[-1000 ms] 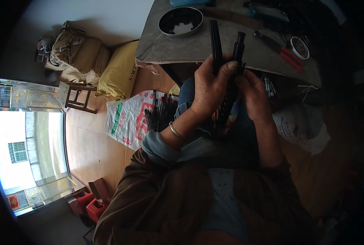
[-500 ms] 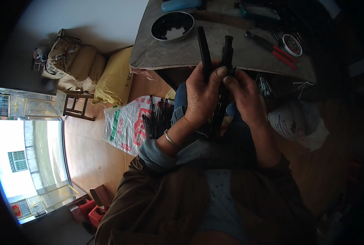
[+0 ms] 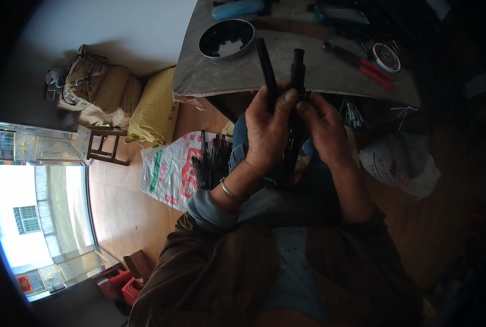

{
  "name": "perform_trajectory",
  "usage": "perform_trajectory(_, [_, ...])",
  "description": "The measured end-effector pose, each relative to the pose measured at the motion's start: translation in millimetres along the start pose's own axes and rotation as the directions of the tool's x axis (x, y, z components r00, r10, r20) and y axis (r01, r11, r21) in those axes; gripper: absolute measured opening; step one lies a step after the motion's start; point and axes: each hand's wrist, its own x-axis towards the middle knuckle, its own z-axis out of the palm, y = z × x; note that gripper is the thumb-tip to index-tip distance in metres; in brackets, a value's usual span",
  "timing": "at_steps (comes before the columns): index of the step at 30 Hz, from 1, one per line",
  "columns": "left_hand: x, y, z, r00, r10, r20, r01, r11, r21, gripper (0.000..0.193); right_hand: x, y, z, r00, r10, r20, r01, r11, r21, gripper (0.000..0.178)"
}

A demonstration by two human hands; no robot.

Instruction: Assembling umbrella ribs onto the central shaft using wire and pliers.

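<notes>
My left hand is closed round a long flat black bar, which sticks up past the fingers. Between both hands stands a black stepped rod with a wider collar and a flared top. My thumbs press close together against this rod just below its collar, and my right hand is closed on it from the other side. More dark rod-like pieces show below the hands over my lap; where they join is too dark to make out. Several similar black rods lie to the left of my knee.
Ahead stands a grey table bearing a metal bowl of small dark pieces, red-handled pliers and a round tin. A printed plastic sack lies under the rods. Yellow sack and wooden stool are left; white bag right.
The view has shifted slightly. Both hands keep their grip on the black pieces, with only a small movement of the fingers and thumbs.
</notes>
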Motion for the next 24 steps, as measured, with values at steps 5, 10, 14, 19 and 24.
perform_trajectory(5, [0,-2,-2,1.000,0.022,-0.001,-0.022,1.000,0.010,0.020,0,-7,0,0.999,0.030,0.026,-0.031,0.999,0.024,0.021])
perform_trajectory(10, [-2,2,1,1.000,-0.007,0.004,0.007,1.000,0.002,0.019,2,-4,-5,0.997,0.065,0.045,-0.066,0.997,0.032,0.020])
perform_trajectory(14, [-1,3,-1,0.999,0.018,0.043,-0.020,0.999,0.048,0.019,4,-4,-9,0.994,0.101,0.051,-0.103,0.994,0.034,0.018])
perform_trajectory(19, [-2,-4,-7,0.995,0.077,0.070,-0.084,0.992,0.092,0.019,4,-10,-10,0.984,0.144,0.104,-0.140,0.989,-0.041,0.018])
perform_trajectory(24, [-1,2,-8,0.996,0.044,0.076,-0.051,0.994,0.092,0.021,2,-14,-6,0.985,0.156,0.075,-0.160,0.986,0.049,0.018])
